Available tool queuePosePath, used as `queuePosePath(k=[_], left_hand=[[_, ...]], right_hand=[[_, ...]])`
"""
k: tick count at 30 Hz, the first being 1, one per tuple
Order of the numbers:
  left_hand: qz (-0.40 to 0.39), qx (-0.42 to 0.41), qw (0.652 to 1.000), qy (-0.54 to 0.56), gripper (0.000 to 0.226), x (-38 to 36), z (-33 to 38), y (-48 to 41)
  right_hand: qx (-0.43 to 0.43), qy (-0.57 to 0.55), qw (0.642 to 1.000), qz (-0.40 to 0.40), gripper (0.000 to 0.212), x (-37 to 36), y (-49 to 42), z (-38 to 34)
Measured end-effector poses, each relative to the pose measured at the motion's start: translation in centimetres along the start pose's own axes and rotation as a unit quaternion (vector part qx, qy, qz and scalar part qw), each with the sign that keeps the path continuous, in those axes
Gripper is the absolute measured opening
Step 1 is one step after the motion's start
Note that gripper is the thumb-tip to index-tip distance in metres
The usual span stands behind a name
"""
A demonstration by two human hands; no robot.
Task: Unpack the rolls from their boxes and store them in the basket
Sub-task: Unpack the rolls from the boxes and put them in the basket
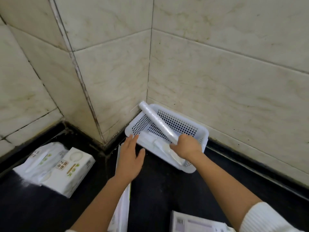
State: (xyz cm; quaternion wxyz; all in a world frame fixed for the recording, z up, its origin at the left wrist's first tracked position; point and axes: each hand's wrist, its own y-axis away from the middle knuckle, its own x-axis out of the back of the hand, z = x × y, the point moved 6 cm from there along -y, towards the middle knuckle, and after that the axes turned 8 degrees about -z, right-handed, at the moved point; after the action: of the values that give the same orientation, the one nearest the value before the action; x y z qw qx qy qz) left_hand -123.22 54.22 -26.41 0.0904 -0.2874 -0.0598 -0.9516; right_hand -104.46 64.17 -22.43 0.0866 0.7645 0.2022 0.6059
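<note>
A white perforated basket point(192, 129) sits in the tiled wall corner on the black counter. My right hand point(187, 146) grips the near end of a long shiny white roll point(157, 120), which slants up over the basket toward the corner. Other white rolls point(165, 149) lie inside the basket under it. My left hand point(132, 158) hovers flat with fingers spread, fingertips by the basket's near-left rim, holding nothing. A long white box point(122, 205) lies beneath my left forearm.
A stack of white boxes with green print point(55, 168) lies at the left on the black counter point(158, 190). Another white box with a barcode point(197, 222) shows at the bottom edge. Tiled walls close in behind and on both sides.
</note>
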Motion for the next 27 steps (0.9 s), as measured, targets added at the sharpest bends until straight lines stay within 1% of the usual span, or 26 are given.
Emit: queuePosePath(k=[2, 4, 7, 9, 10, 12, 14, 16, 18, 20, 21, 22, 23, 27], left_hand=[[0.073, 0.041, 0.995, 0.046, 0.049, 2.3, -2.1, 2.0], [0.095, 0.120, 0.984, 0.088, 0.044, 3.3, -5.4, 4.7], [0.074, 0.226, 0.961, 0.138, 0.042, 2.8, -10.0, 9.4], [0.042, 0.259, 0.951, 0.165, 0.041, 1.9, -11.9, 12.0], [0.020, 0.262, 0.947, 0.185, 0.041, 1.4, -12.4, 13.1], [-0.024, 0.246, 0.942, 0.226, 0.038, 0.6, -12.5, 14.7], [-0.068, 0.206, 0.946, 0.242, 0.026, -0.1, -12.0, 15.6], [-0.088, 0.177, 0.949, 0.247, 0.019, -0.4, -11.6, 16.1], [-0.082, 0.174, 0.944, 0.270, 0.021, -0.4, -11.6, 16.2], [-0.066, 0.186, 0.935, 0.293, 0.024, -0.3, -12.0, 16.3], [-0.060, 0.193, 0.932, 0.302, 0.025, -0.2, -12.2, 16.3], [-0.056, 0.200, 0.927, 0.313, 0.025, -0.2, -12.4, 16.3], [-0.054, 0.208, 0.921, 0.324, 0.027, -0.2, -12.7, 16.2], [-0.040, 0.243, 0.901, 0.358, 0.028, -0.6, -13.6, 16.1]], right_hand=[[0.036, -0.063, 0.997, 0.035, 0.031, 0.2, 2.0, -1.7], [0.077, -0.136, 0.988, 0.021, 0.031, -1.4, 4.2, -3.9], [0.147, -0.200, 0.967, -0.058, 0.022, -6.4, 7.3, -7.8], [0.171, -0.211, 0.957, -0.104, 0.018, -10.2, 8.9, -10.0], [0.169, -0.215, 0.955, -0.117, 0.019, -11.9, 9.5, -10.7], [0.142, -0.231, 0.956, -0.110, 0.022, -14.4, 10.1, -11.5], [0.100, -0.248, 0.960, -0.078, 0.024, -15.7, 10.5, -11.6], [0.060, -0.261, 0.962, -0.048, 0.026, -16.3, 10.5, -11.4], [0.020, -0.265, 0.963, -0.048, 0.025, -16.7, 10.5, -11.0], [-0.014, -0.277, 0.958, -0.071, 0.011, -17.4, 10.3, -10.3], [-0.028, -0.282, 0.956, -0.079, 0.017, -17.6, 10.4, -10.0], [-0.039, -0.283, 0.955, -0.083, 0.027, -17.8, 10.2, -9.7], [-0.049, -0.288, 0.952, -0.091, 0.032, -18.0, 10.1, -9.4], [-0.071, -0.333, 0.931, -0.133, 0.032, -19.2, 9.9, -8.5]])
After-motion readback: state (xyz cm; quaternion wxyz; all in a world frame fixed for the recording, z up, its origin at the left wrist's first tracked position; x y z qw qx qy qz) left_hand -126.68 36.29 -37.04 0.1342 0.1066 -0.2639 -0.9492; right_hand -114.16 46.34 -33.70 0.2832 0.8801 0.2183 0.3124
